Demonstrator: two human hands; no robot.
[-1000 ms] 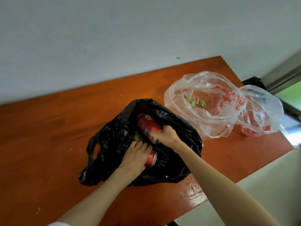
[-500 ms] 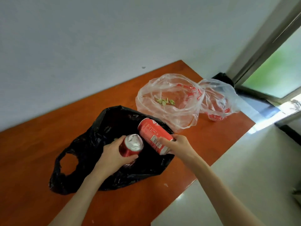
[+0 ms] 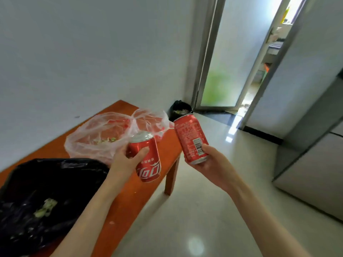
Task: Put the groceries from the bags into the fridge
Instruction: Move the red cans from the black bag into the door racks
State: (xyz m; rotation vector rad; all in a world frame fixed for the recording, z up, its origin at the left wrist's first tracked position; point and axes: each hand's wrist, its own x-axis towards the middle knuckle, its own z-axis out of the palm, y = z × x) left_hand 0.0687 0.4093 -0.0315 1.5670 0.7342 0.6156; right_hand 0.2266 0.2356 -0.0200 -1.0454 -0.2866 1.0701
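Observation:
My left hand (image 3: 124, 161) grips a short red cola can (image 3: 148, 165) above the table's right end. My right hand (image 3: 213, 165) grips a taller red cola can (image 3: 191, 139) by its lower end, tilted, out over the floor. The black plastic bag (image 3: 37, 197) lies open on the orange-brown wooden table (image 3: 130, 199) at lower left, with green scraps inside. Behind it sit a clear plastic bag (image 3: 96, 138) holding green scraps and a second clear bag (image 3: 152, 121) with red print. The grey fridge (image 3: 315, 167) stands at the right edge, doors closed.
A black-lined bin (image 3: 181, 110) stands on the floor past the table's far end. Beyond it a frosted glass door (image 3: 222, 71) sits beside an open gap to another room. Glossy pale floor tiles (image 3: 204, 210) stretch between the table and the fridge.
Both hands have lifted the two cans out of the black bag and up away from the table. The view has swung right, bringing the doorway and fridge into sight.

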